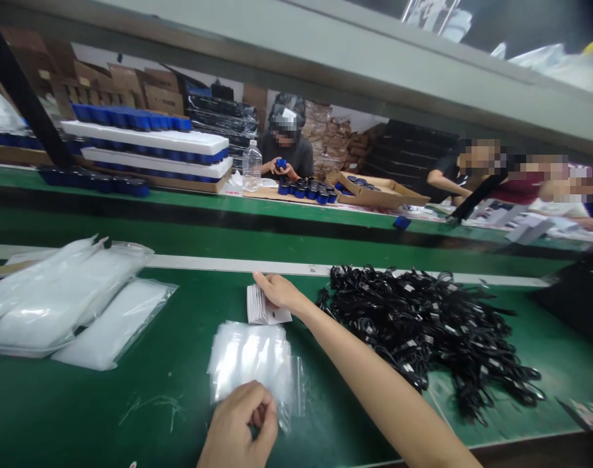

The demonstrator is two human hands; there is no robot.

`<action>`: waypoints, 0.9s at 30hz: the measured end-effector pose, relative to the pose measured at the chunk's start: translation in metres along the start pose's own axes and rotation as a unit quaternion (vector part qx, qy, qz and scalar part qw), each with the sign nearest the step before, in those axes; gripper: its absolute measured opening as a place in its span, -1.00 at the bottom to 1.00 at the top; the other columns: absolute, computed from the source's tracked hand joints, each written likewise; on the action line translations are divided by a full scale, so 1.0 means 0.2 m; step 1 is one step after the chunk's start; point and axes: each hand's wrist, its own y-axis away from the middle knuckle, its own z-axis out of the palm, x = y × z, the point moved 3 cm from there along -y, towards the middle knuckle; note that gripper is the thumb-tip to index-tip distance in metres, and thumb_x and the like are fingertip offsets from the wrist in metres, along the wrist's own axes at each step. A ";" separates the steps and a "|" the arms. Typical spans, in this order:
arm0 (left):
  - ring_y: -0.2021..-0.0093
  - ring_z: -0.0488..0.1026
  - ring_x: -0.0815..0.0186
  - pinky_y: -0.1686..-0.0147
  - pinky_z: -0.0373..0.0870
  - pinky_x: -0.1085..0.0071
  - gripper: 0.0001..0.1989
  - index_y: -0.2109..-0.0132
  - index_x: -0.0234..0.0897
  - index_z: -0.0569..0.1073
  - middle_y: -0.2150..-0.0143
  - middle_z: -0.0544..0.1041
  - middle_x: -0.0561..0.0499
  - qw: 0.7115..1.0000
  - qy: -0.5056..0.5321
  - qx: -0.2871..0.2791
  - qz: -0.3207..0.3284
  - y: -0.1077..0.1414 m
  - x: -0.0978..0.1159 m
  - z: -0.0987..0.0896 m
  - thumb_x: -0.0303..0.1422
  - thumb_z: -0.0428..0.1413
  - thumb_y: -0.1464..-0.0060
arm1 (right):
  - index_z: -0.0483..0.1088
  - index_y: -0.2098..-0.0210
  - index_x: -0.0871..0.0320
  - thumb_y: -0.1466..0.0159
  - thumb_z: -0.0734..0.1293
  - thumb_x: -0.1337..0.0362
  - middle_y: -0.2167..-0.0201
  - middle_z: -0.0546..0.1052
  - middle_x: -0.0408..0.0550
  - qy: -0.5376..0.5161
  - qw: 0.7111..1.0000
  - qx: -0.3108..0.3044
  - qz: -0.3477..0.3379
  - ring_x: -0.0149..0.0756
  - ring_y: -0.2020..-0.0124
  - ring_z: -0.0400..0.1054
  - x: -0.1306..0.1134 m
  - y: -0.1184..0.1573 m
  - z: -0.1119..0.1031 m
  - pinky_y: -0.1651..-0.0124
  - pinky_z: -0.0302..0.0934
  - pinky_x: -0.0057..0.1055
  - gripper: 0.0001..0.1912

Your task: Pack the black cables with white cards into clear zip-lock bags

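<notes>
My right hand [279, 292] reaches forward to a small stack of white folded leaflets [258, 307]. Its fingers bend round the stack's far right side, and some fingertips are hidden there. Nearer to me lies a fanned pile of clear zip bags [250, 357] on the green bench. At the near edge of that pile is my left hand [245, 422], closed, with thumb and curled fingers drawn together. Whatever may be between those fingertips cannot be made out.
A heap of black cables [423, 325] lies to the right, and large packs of clear bags [67, 299] to the left. Above hangs a grey shelf beam [296, 45]. Across the bench, a person [289, 149] holds a blue part beside a plastic bottle [252, 168].
</notes>
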 end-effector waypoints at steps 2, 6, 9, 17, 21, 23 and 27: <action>0.60 0.27 0.46 0.56 0.20 0.58 -0.78 0.53 -0.21 0.22 0.60 0.30 0.17 1.000 0.015 0.011 -0.006 0.00 -0.01 0.01 -0.44 -0.09 -0.07 | 0.32 0.41 0.18 -0.28 0.10 -0.13 0.48 0.48 -0.06 -0.018 1.000 0.017 0.005 -0.35 0.51 0.39 0.01 0.03 -0.02 0.49 0.20 -0.48 -0.50; 0.60 0.28 0.45 0.57 0.20 0.57 -0.78 0.53 -0.20 0.24 0.60 0.32 0.17 0.999 0.036 0.030 -0.015 -0.01 -0.01 0.01 -0.44 -0.08 -0.07 | 0.27 0.26 0.17 -0.20 0.16 -0.19 0.38 0.49 -0.06 -0.052 0.998 0.034 0.032 -0.39 0.50 0.41 0.04 0.08 -0.06 0.56 0.18 -0.55 -0.49; 0.58 0.31 0.44 0.55 0.21 0.56 -0.79 0.52 -0.20 0.26 0.59 0.33 0.16 0.999 0.026 0.030 -0.019 -0.03 0.00 0.01 -0.44 -0.08 -0.07 | 0.26 0.37 0.18 -0.10 0.29 -0.19 0.61 0.43 -0.15 -0.072 0.995 -0.004 0.073 -0.40 0.65 0.34 0.06 0.11 -0.04 0.64 0.15 -0.55 -0.49; 0.52 0.37 0.42 0.48 0.27 0.56 -0.80 0.50 -0.21 0.30 0.55 0.40 0.14 0.999 0.001 -0.031 -0.044 -0.06 0.00 -0.02 -0.45 -0.06 -0.08 | 0.29 0.39 0.22 -0.24 0.32 0.12 0.63 0.37 -0.27 -0.155 0.980 -0.060 0.111 -0.51 0.68 0.29 0.11 0.11 0.00 0.61 0.23 -0.57 -0.73; 0.49 0.39 0.40 0.45 0.29 0.55 -0.80 0.48 -0.21 0.31 0.53 0.41 0.13 0.997 0.000 -0.054 -0.062 -0.06 0.01 -0.03 -0.41 -0.07 -0.11 | 0.30 0.36 0.22 -0.20 0.30 -0.04 0.64 0.36 -0.25 -0.164 0.979 -0.047 0.114 -0.49 0.69 0.29 0.11 0.11 -0.01 0.65 0.19 -0.57 -0.60; 0.49 0.39 0.40 0.44 0.29 0.54 -0.79 0.48 -0.21 0.30 0.52 0.41 0.12 0.996 0.000 -0.065 -0.067 -0.06 0.01 -0.03 -0.38 -0.07 -0.12 | 0.29 0.30 0.21 -0.11 0.36 -0.08 0.66 0.36 -0.25 -0.159 0.980 -0.034 0.116 -0.48 0.71 0.28 0.11 0.11 -0.01 0.70 0.12 -0.59 -0.54; 0.48 0.38 0.38 0.43 0.28 0.52 -0.78 0.48 -0.22 0.31 0.52 0.41 0.11 0.994 0.008 -0.073 -0.086 -0.06 0.02 -0.04 -0.36 -0.08 -0.12 | 0.26 0.17 0.21 -0.04 0.45 0.02 0.62 0.41 -0.24 -0.161 0.979 -0.040 0.120 -0.46 0.70 0.28 0.11 0.11 0.02 0.69 0.14 -0.57 -0.48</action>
